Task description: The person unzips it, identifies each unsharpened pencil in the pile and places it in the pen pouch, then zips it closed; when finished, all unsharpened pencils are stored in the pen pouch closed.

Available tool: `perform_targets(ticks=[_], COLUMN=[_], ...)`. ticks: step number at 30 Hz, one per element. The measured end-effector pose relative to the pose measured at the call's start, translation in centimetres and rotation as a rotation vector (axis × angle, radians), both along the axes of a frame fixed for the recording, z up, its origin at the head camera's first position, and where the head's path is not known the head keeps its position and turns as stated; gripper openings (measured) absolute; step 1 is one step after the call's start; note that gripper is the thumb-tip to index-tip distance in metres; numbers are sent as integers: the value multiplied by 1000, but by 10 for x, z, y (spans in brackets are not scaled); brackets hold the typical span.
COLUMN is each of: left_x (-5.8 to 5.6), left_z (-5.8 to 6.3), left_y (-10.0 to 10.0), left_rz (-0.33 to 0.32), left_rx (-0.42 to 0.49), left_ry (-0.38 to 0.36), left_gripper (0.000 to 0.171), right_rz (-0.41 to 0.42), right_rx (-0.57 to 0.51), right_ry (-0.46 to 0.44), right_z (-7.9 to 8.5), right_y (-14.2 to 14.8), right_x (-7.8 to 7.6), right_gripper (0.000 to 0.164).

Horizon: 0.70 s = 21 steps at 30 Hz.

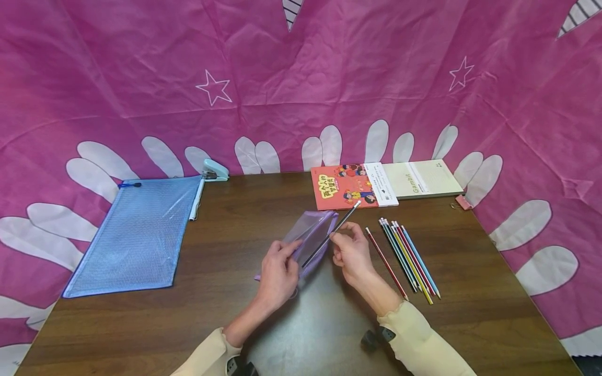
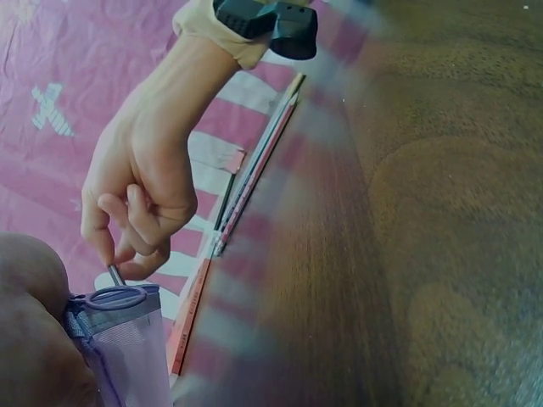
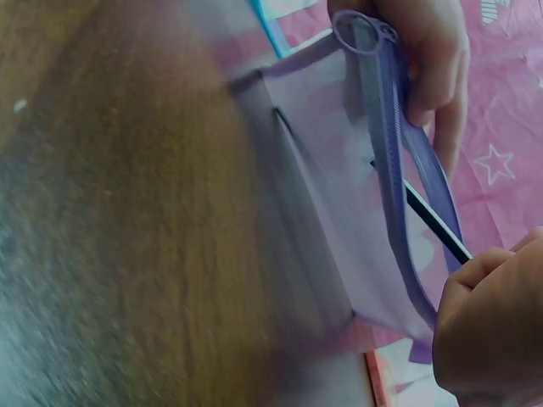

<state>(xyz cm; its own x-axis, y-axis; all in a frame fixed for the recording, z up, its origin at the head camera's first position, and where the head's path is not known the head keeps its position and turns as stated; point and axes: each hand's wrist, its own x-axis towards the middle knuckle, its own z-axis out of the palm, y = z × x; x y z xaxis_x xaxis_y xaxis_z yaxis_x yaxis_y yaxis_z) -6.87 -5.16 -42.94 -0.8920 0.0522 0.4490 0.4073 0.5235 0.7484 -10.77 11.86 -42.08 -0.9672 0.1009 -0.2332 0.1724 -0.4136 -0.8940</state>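
Observation:
My left hand (image 1: 277, 274) grips a translucent purple zip pouch (image 1: 301, 228) by its edge, above the table. The pouch's zipped side gapes open in the right wrist view, with a purple ring (image 3: 355, 32) at one end. My right hand (image 1: 354, 254) pinches a dark pencil (image 1: 347, 215) between thumb and fingers. That pencil slants down, its lower end within the pouch's mouth and its pale end sticking up. A thin dark line (image 3: 285, 124) shows through the pouch; what it is I cannot tell. Right of the right hand lie a red pencil (image 1: 386, 263) and several other pencils (image 1: 408, 256).
A blue mesh zip folder (image 1: 136, 235) lies at the left, beside a light-blue stapler (image 1: 216, 170) and a slim white object (image 1: 196, 201). At the back are a red book (image 1: 336, 196), a pale notebook (image 1: 423, 178) and a pink binder clip (image 1: 464, 202).

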Motion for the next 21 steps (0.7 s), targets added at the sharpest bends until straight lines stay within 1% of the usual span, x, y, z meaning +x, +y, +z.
perform_targets(ticks=[5,14,21], left_x=[0,0,0], left_z=[0,-2,-2], left_y=[1,2,2], left_rz=[11,22,24], left_rx=[-2,5,6], left_ry=[-1,16,9], left_gripper=[42,42,41], right_rz=[27,66,95], right_rx=[57,203,301], right_ry=[-13,-34,-60], right_z=[-2,-1,-1], right_y=[-5,-11,-13], right_x=[3,12,13], right_gripper=[27,31,36])
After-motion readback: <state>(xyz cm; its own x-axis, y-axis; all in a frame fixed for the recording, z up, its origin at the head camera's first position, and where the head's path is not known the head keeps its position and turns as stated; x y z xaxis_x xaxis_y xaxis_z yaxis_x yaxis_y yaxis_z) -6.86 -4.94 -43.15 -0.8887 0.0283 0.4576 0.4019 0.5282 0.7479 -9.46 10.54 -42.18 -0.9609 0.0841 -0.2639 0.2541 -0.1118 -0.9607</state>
